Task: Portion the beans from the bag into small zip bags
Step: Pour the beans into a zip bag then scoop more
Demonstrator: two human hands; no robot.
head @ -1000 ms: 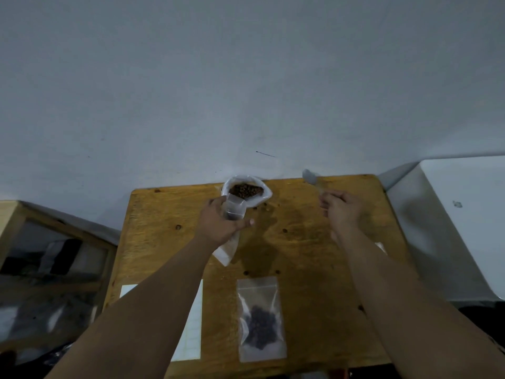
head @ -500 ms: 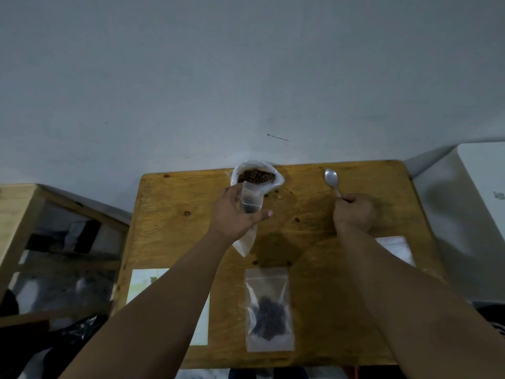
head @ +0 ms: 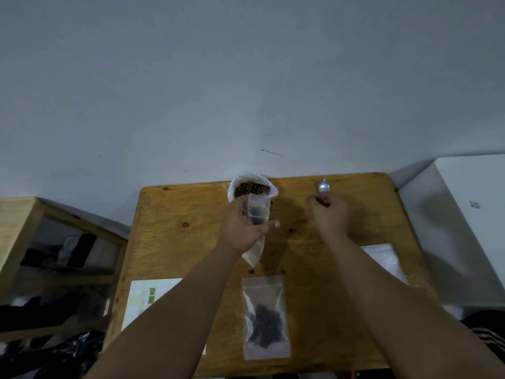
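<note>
Left hand (head: 241, 228) holding open small zip bag (head: 257, 214), right hand (head: 329, 216) gripping spoon (head: 324, 186), bean bag (head: 252, 188) just beyond left hand, filled zip bag (head: 265, 318) on counter (head: 175, 236).

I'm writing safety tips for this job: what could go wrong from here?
Beans could miss the small zip bag, whose soft mouth only the left hand holds open, when the right hand brings the spoon over. The open bean bag stands at the far edge of the table; a knock from either hand might tip it and scatter beans.
</note>
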